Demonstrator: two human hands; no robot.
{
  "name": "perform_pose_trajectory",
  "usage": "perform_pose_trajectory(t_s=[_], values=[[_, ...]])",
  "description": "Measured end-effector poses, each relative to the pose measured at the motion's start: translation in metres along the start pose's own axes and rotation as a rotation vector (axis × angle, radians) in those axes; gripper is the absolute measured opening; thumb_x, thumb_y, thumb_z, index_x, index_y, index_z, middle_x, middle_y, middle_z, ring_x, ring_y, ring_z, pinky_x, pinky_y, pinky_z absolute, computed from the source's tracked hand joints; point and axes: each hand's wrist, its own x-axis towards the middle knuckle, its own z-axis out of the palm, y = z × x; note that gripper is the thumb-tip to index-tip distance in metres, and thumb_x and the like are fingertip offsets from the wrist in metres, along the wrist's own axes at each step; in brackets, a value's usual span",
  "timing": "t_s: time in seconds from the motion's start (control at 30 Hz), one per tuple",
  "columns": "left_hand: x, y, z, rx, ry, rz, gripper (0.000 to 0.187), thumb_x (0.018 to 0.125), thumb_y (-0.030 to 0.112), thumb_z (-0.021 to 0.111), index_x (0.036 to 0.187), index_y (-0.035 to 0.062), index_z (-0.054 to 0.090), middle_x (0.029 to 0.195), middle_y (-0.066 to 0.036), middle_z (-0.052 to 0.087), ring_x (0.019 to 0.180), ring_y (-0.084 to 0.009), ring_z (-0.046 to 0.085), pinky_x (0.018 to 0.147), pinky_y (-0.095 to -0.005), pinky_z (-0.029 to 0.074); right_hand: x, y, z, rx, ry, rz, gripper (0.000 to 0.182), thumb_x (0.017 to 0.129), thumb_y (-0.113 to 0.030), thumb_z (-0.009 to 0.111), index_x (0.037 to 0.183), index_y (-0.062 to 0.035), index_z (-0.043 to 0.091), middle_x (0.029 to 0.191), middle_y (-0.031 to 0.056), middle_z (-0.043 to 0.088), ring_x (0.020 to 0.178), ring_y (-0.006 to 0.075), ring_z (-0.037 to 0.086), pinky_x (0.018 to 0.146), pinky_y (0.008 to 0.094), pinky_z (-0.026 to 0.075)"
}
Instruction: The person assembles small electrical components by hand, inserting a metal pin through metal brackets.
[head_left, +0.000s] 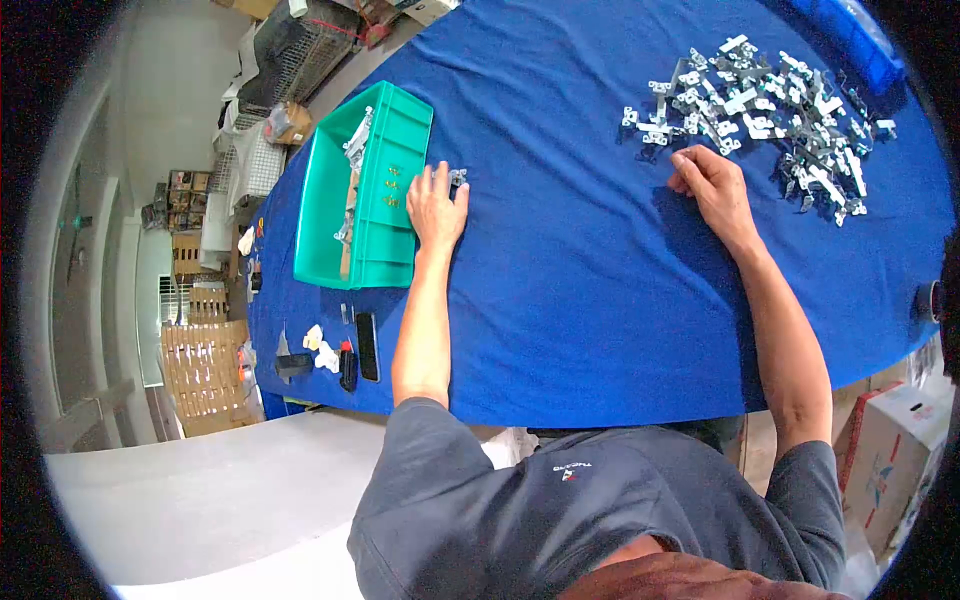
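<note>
My left hand (436, 208) lies beside the right wall of a green plastic bin (405, 190), its fingers stretched out and the thumb apart. A small metal part (458, 178) shows at its fingertips on the blue cloth, partly covered by the hand. Metal pieces (358, 140) are visible inside the bin. My right hand (712, 188) is just left of a spread heap of small metal brackets (740, 102), with its fingers curled together. Whatever those fingers may hold is hidden.
A blue cloth (580, 300) covers the table. A phone (368, 346), a black and red item (347, 366) and crumpled white scraps (325, 354) lie near the front left. A blue bin (850, 45) stands at the far right. A carton (895, 455) is beside the table.
</note>
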Motion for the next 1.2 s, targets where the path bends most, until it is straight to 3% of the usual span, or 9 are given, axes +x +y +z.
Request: perform_pose_trajectory(t_s=[0.07, 0.2, 0.37, 0.5, 0.6, 0.73, 0.93, 1.17, 1.2], values=[[-0.004, -0.011, 0.009, -0.119, -0.101, -0.255, 0.059, 0.084, 0.040, 0.067, 0.132, 0.0082, 0.057, 0.138, -0.023, 0.049, 0.126, -0.0409, 0.045, 0.102, -0.0494, 0.040, -0.001, 0.001, 0.003, 0.012, -0.008, 0.012, 0.024, 0.096, -0.020, 0.059, 0.095, 0.0024, 0.067, 0.073, 0.0068, 0.068, 0.066, 0.0100, 0.064, 0.061, 0.0258, 0.050], [-0.002, -0.007, 0.005, -0.111, -0.152, -0.326, 0.065, 0.084, 0.046, 0.065, 0.135, 0.0068, 0.054, 0.141, -0.025, 0.045, 0.122, -0.0420, 0.049, 0.100, -0.0503, 0.041, 0.000, 0.001, 0.001, -0.059, -0.011, -0.019, 0.024, 0.096, -0.021, 0.058, 0.094, 0.0017, 0.067, 0.072, 0.0059, 0.068, 0.065, 0.0095, 0.063, 0.061, 0.0260, 0.050], [-0.005, -0.014, 0.005, -0.266, -0.103, -0.255, 0.034, 0.082, 0.022, 0.072, 0.112, 0.0083, 0.063, 0.121, -0.015, 0.056, 0.109, -0.0372, 0.056, 0.093, -0.0510, 0.044, -0.001, -0.003, 0.002, -0.020, -0.011, 0.016, 0.023, 0.097, -0.021, 0.058, 0.094, 0.0007, 0.067, 0.073, 0.0048, 0.068, 0.067, 0.0086, 0.063, 0.062, 0.0242, 0.050], [-0.011, -0.026, -0.001, -0.523, -0.232, -0.107, 0.044, 0.074, 0.018, 0.077, 0.115, 0.0106, 0.063, 0.122, -0.016, 0.056, 0.111, -0.0376, 0.055, 0.095, -0.0472, 0.045, -0.001, 0.000, 0.002, -0.010, -0.023, 0.020, 0.024, 0.098, -0.021, 0.057, 0.096, 0.0004, 0.066, 0.074, 0.0046, 0.068, 0.068, 0.0092, 0.063, 0.063, 0.0241, 0.050], [-0.016, -0.027, 0.001, -0.371, -0.061, -0.003, 0.048, 0.073, 0.018, 0.077, 0.119, 0.0117, 0.061, 0.119, -0.019, 0.057, 0.111, -0.0375, 0.056, 0.094, -0.0441, 0.046, -0.001, 0.002, 0.002, 0.015, -0.010, 0.010, 0.024, 0.098, -0.022, 0.057, 0.096, 0.0002, 0.067, 0.074, 0.0048, 0.068, 0.068, 0.0091, 0.063, 0.063, 0.0240, 0.050], [-0.013, -0.013, -0.017, -0.391, -0.210, -0.290, 0.057, 0.073, 0.010, 0.072, 0.126, 0.0048, 0.054, 0.112, -0.022, 0.060, 0.107, -0.0397, 0.057, 0.093, -0.0454, 0.047, -0.001, 0.000, 0.002, -0.029, 0.001, 0.015, 0.025, 0.097, -0.022, 0.058, 0.096, 0.0005, 0.067, 0.073, 0.0045, 0.067, 0.066, 0.0088, 0.061, 0.061, 0.0244, 0.049], [-0.010, -0.013, -0.022, -0.346, -0.203, -0.269, 0.054, 0.072, 0.004, 0.068, 0.124, 0.0063, 0.055, 0.104, -0.019, 0.063, 0.097, -0.0388, 0.061, 0.084, -0.0467, 0.050, 0.000, 0.003, 0.001, -0.020, -0.013, -0.010, 0.024, 0.097, -0.022, 0.058, 0.095, 0.0007, 0.066, 0.072, 0.0043, 0.067, 0.064, 0.0081, 0.059, 0.060, 0.0239, 0.047], [0.038, -0.068, -0.099, -0.726, 0.340, -0.222, 0.051, 0.075, -0.005, 0.058, 0.124, 0.0045, 0.061, 0.097, -0.012, 0.068, 0.083, -0.0205, 0.064, 0.076, -0.0318, 0.051, -0.002, 0.000, 0.002, -0.016, -0.006, 0.020, 0.024, 0.097, -0.022, 0.058, 0.093, 0.0001, 0.066, 0.072, 0.0044, 0.067, 0.064, 0.0080, 0.058, 0.059, 0.0240, 0.045], [0.041, -0.087, -0.105, -0.789, 0.331, -0.353, 0.051, 0.075, -0.006, 0.058, 0.125, 0.0047, 0.060, 0.100, -0.013, 0.069, 0.084, -0.0202, 0.064, 0.078, -0.0316, 0.051, -0.002, 0.000, 0.002, -0.015, -0.006, 0.021, 0.024, 0.097, -0.022, 0.058, 0.093, 0.0001, 0.066, 0.072, 0.0044, 0.067, 0.064, 0.0080, 0.058, 0.059, 0.0240, 0.045]])
